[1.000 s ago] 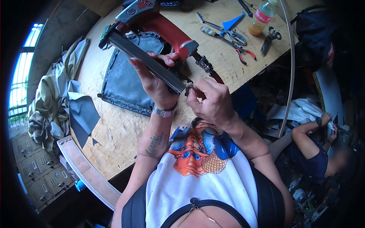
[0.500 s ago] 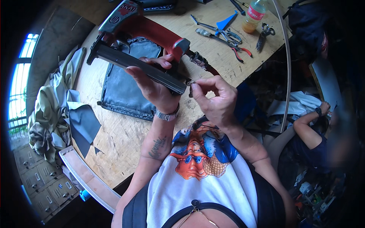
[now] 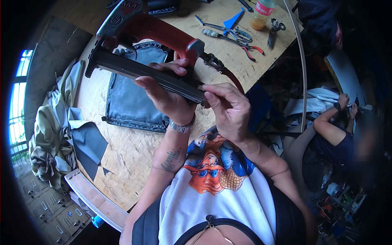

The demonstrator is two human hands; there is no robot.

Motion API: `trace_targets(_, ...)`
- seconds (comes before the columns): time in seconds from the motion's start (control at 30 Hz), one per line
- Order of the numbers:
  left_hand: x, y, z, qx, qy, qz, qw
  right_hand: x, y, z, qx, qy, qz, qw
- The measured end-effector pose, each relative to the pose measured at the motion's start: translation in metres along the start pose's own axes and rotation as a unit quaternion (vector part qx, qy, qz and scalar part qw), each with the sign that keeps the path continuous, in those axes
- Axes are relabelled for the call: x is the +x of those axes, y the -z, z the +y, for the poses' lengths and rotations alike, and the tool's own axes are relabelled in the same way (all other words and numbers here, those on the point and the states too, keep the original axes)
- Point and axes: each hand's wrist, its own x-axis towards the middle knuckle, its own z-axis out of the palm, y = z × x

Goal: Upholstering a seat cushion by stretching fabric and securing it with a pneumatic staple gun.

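Note:
A red and grey pneumatic staple gun [image 3: 165, 34] is held up over the workbench, with an air hose [image 3: 235, 81] joined to its handle end. My left hand [image 3: 168, 96] supports the gun from below, its fingers and thumb around the long dark magazine [image 3: 134, 73]. At the magazine's rear end my right hand [image 3: 232, 108] is closed, thumb and fingertips pinched at the end piece. Whatever small part lies between those fingertips is mostly hidden. Beneath the gun a black padded panel [image 3: 132, 96] with gathered edges lies on the bench.
On the wooden bench [image 3: 124, 163] lie pliers [image 3: 234, 41], scissors [image 3: 274, 32], a blue triangular piece [image 3: 233, 20] and a bottle [image 3: 261, 16]. Fabric [image 3: 53, 126] and a dark scrap [image 3: 87, 139] are at left. Another person's arm [image 3: 331, 122] shows at right, beyond a curved strip [image 3: 303, 73].
My right thumb and fingers have closed in against the magazine's rear end. The staple gun has shifted slightly left in the picture, and the whole view has moved a little.

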Motion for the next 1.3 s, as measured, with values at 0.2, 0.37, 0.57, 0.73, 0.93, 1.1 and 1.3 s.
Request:
trace_targets(0.2,0.006,-0.01,0.002,-0.03,0.015,-0.004,0.999,-0.003,-0.008,-0.001,0.037,0.015,0.037,0.999)
trace_targets(0.37,0.012,-0.03,0.004,0.0,0.016,0.033,0.999,0.006,-0.005,0.001,-0.033,0.075,0.082,0.993)
trace_targets(0.57,0.013,-0.025,-0.001,-0.108,0.138,0.084,0.981,0.004,-0.003,0.004,0.268,-0.027,0.065,0.961)
trace_targets(0.73,0.01,-0.016,-0.004,-0.027,0.119,0.068,0.99,0.006,0.006,0.016,-0.053,0.033,-0.064,0.996)
trace_targets(0.93,0.012,-0.017,-0.014,0.004,0.115,0.087,0.99,0.016,0.007,0.0,-0.093,0.009,-0.05,0.994)
trace_targets(1.1,0.007,-0.011,-0.019,-0.011,0.109,0.077,0.991,0.018,0.01,-0.008,-0.096,-0.009,-0.074,0.993)
trace_targets(1.3,0.004,-0.012,-0.013,-0.05,0.151,0.134,0.978,0.015,0.014,-0.005,-0.091,-0.001,-0.068,0.994)
